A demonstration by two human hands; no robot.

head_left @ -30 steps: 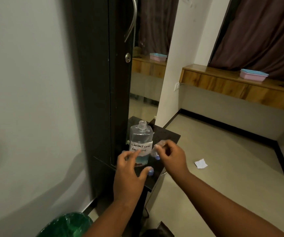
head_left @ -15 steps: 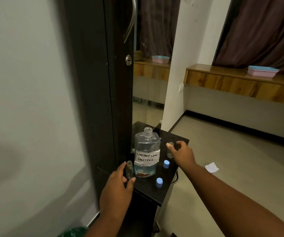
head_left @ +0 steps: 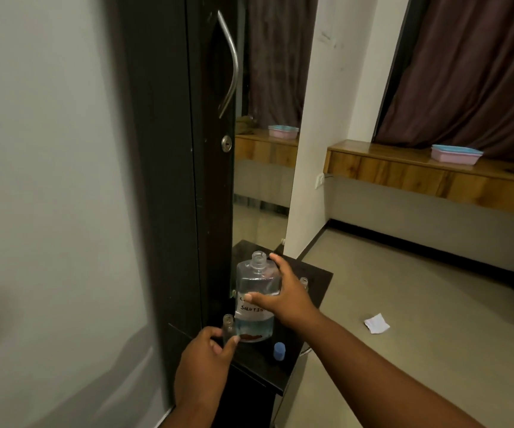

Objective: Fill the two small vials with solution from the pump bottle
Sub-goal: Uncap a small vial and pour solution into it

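Observation:
A clear bottle (head_left: 257, 282) with an open neck and a white handwritten label stands on a small black table (head_left: 317, 279); bluish liquid fills its lower part. My right hand (head_left: 283, 293) wraps around the bottle's right side, thumb across the label. My left hand (head_left: 206, 355) pinches a small clear vial (head_left: 227, 323) that stands just left of the bottle's base. A second small vial (head_left: 304, 281) peeks out behind my right hand. One blue cap (head_left: 279, 351) sits on the table in front of the bottle.
A dark wardrobe door (head_left: 169, 149) with a metal handle (head_left: 229, 63) and a mirror stands right behind the table. White crumpled paper (head_left: 377, 323) lies on the floor. A wooden shelf (head_left: 435, 174) with a pink-and-blue box (head_left: 455, 154) runs along the far wall.
My right hand left the far vial and moved left onto the bottle. My left hand closed on the vial beside the bottle's base.

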